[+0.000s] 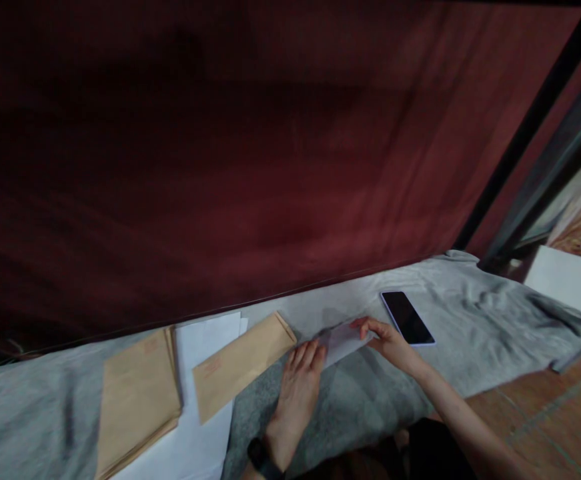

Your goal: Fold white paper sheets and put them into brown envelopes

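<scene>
A folded sheet of white paper (341, 343) lies on the grey cloth between my two hands. My left hand (302, 380), with a dark band at the wrist, rests flat over the paper's left end, its fingers stretched out. At the other end, the thumb and fingers of my right hand (377, 335) pinch the paper's edge. A single brown envelope (243, 363) lies just left of my left hand, partly over a stack of white sheets (205, 427). Farther left, a pile of brown envelopes (137, 400) also overlaps those sheets.
A phone (408, 319) with a dark screen lies beyond my right hand. The grey cloth (490, 320) covers the narrow surface and is wrinkled at the right. A dark red panel (270, 167) rises directly behind it. Brown floor (550, 407) shows at the lower right.
</scene>
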### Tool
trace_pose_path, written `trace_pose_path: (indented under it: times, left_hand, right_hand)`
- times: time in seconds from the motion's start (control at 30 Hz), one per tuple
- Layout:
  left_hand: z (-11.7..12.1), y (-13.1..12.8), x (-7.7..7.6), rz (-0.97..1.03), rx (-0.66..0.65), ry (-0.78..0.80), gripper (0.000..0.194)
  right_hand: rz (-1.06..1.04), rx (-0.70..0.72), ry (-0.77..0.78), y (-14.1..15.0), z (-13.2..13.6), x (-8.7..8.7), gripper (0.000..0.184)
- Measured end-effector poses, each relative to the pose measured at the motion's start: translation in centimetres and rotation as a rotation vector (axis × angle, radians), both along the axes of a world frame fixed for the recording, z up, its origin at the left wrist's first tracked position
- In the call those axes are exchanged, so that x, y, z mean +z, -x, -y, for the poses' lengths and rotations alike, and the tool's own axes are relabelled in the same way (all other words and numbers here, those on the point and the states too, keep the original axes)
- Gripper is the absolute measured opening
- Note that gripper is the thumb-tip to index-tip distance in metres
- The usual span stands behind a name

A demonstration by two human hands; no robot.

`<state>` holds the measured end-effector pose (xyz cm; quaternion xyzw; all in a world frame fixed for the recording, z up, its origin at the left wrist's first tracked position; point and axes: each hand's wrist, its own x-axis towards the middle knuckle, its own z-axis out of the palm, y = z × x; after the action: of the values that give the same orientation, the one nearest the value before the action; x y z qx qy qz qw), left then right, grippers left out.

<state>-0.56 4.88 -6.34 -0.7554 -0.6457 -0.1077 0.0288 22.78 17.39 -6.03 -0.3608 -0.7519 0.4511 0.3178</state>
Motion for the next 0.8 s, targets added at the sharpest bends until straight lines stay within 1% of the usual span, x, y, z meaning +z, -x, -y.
trace_pose_path:
  times: [0.03,0.1,0.17,0.23,0.27,0.33,0.4,0.47,0.5,0.57,0.6,0.67,0.73,0.8]
  left_hand:
    - [0.0,0.0,-0.6,-0.021,-0.008,0.061,0.065]
    - [0.2,-0.1,-1.6,-0.045,-0.015,0.156,0.070]
    - [0.6,-0.4,-2.0,-0.031,-0.022,0.193,0.068]
    - [1.0,-0.7,-2.1,0.018,-0.032,0.191,0.057]
    - [1.2,-0.9,-1.9,0.048,-0.035,0.184,0.053]
    - [1.2,-0.9,-1.4,0.103,-0.042,0.165,0.059]
    - [0.7,-0.2,-0.8,0.132,-0.033,0.120,0.067]
    - [-0.1,1.6,-0.2,0.125,0.035,0.044,0.076]
    - [-0.5,2.8,0.1,0.106,0.101,0.003,0.081]
    - [-1.2,5.8,0.4,0.076,0.293,-0.026,0.091]
    - [-1.4,7.3,0.5,0.072,0.374,0.007,0.097]
    - [-1.3,10.1,0.5,0.081,0.504,0.127,0.106]
    - [-1.1,11.9,0.6,0.094,0.542,0.226,0.108]
    - [-0.8,12.7,0.7,0.107,0.535,0.316,0.109]
  right_hand:
    - [0.030,0.020,-0.017,-0.2,0.0,-0.2,0.010]
    - [0.084,0.029,-0.046,-0.6,-0.2,-0.7,0.020]
    - [0.140,-0.019,-0.071,-0.6,-0.3,-1.0,0.031]
    - [0.194,-0.076,-0.096,-0.1,0.0,-1.4,0.037]
    - [0.216,-0.083,-0.115,0.4,0.3,-1.6,0.038]
    - [0.271,-0.039,-0.179,1.6,1.4,-2.1,0.039]
    - [0.384,0.043,-0.310,2.9,2.9,-3.0,0.044]
    - [0.515,0.065,-0.455,3.9,4.3,-3.9,0.049]
    - [0.568,0.061,-0.508,4.2,4.8,-4.3,0.051]
    - [0.646,0.037,-0.570,4.6,5.3,-4.8,0.053]
    - [0.669,0.028,-0.582,4.7,5.4,-5.0,0.053]
    - [0.685,0.021,-0.590,4.7,5.3,-5.1,0.052]
    - [0.678,0.023,-0.592,4.6,5.1,-5.1,0.051]
    - [0.678,0.023,-0.587,4.6,4.9,-4.9,0.051]
